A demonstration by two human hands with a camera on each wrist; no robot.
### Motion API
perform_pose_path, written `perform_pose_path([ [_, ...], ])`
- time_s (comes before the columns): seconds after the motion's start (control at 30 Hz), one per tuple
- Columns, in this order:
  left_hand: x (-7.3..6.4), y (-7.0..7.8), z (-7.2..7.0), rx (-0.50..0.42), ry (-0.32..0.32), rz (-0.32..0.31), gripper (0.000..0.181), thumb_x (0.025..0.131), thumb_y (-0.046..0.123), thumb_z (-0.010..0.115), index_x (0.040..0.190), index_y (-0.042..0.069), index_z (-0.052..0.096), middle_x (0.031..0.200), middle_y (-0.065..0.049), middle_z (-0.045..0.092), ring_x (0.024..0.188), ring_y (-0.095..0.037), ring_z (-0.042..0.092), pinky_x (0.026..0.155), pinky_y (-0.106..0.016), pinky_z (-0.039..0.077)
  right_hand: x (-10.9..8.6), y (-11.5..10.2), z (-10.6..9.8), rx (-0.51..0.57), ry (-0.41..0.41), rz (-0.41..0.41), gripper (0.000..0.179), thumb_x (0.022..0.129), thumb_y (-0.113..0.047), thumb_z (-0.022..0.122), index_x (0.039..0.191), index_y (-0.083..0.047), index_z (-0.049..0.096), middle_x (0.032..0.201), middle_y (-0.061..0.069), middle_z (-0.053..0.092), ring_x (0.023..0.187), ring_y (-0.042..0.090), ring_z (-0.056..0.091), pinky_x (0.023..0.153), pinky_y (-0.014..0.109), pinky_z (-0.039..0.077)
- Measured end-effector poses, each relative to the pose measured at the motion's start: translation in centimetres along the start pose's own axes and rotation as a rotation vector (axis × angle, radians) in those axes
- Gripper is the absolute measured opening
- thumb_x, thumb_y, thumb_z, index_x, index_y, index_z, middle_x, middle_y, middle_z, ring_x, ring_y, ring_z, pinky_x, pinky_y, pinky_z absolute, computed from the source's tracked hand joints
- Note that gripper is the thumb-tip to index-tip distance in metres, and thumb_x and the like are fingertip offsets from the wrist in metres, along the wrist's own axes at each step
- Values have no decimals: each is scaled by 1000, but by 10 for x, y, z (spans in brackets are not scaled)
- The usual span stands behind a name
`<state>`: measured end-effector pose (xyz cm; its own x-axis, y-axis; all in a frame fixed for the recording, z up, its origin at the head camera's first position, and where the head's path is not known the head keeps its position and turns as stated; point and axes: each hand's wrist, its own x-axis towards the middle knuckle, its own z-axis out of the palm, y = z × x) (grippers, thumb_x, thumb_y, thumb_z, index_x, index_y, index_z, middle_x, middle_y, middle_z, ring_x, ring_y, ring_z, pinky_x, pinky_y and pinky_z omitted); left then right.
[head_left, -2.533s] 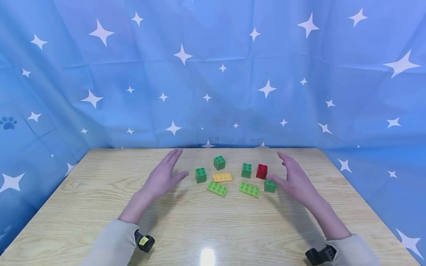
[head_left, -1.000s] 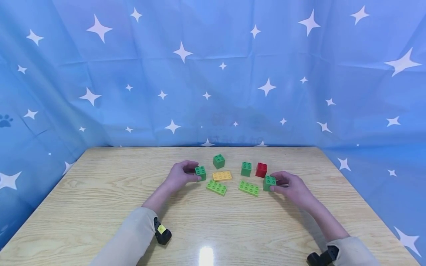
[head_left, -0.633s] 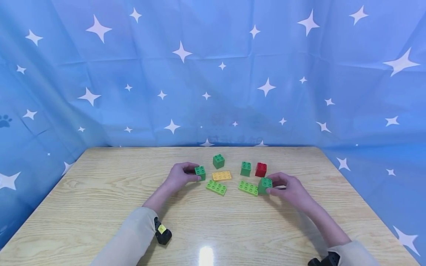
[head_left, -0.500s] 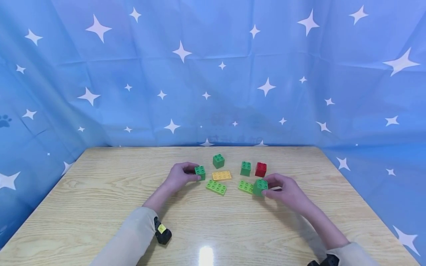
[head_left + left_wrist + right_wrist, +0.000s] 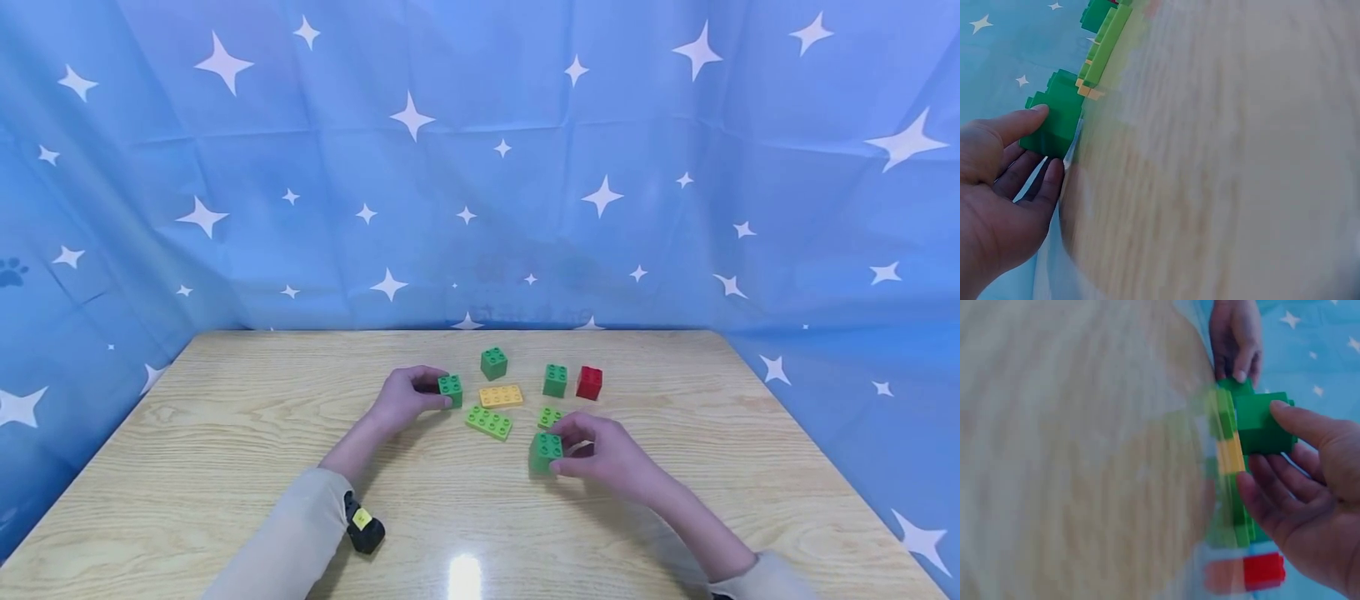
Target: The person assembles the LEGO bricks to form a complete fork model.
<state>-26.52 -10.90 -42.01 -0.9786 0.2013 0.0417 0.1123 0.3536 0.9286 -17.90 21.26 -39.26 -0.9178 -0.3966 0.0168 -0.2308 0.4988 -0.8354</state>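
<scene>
Left hand (image 5: 401, 400) is pinching a dark green, cube-shaped plastic brick with studs (image 5: 451, 388) between thumb and fingers, the grip only as wide as the brick. This brick is sitting studs up at the left end of the group.

Right hand (image 5: 609, 454) is holding a second dark green, cube-shaped plastic brick (image 5: 546, 451), thumb on the near side. This one is standing out in front of the group, nearest the wearer, studs up; cannot tell whether its base is touching the pale wood-grain tabletop (image 5: 225, 433).

Just behind the right fingers, a light green rectangular plastic brick (image 5: 549, 417) is showing only in part. A second light green rectangular plastic brick (image 5: 488, 423) is lying to its left, slantwise, between the two hands. A yellow rectangular plastic brick (image 5: 501, 397) is resting just behind that one.

Farther back, a third green cube brick (image 5: 494, 363) is standing behind the yellow; a fourth green cube brick (image 5: 555, 381) is standing to the right, near a red cube-shaped plastic brick (image 5: 589, 383).
</scene>
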Motion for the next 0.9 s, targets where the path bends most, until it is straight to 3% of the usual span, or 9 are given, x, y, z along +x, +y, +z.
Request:
perform_pose_path([
  [0.3,-18,14,-6,2,-19,11,39,86,6,81,124,7,72,112,-4,72,110,-24,65,91,-39,56,5,-10,22,7,-77,-2,38,85,-13,85,117,-3,69,103,2,68,97,23,64,83,28,58],
  [0.57,-39,26,-7,19,-52,73,37,88,6,80,123,5,72,111,-4,73,110,-26,67,88,-37,58,11,-15,34,15,-104,-41,38,83,-11,86,116,-2,69,100,2,68,94,23,64,81,27,58],
  [0.9,-64,38,-4,-56,-120,97,38,88,4,79,125,1,70,114,-9,71,109,-31,67,86,-34,59,19,-15,43,-36,-124,-20,38,81,-16,88,114,-9,71,98,-3,68,92,20,63,80,25,56],
])
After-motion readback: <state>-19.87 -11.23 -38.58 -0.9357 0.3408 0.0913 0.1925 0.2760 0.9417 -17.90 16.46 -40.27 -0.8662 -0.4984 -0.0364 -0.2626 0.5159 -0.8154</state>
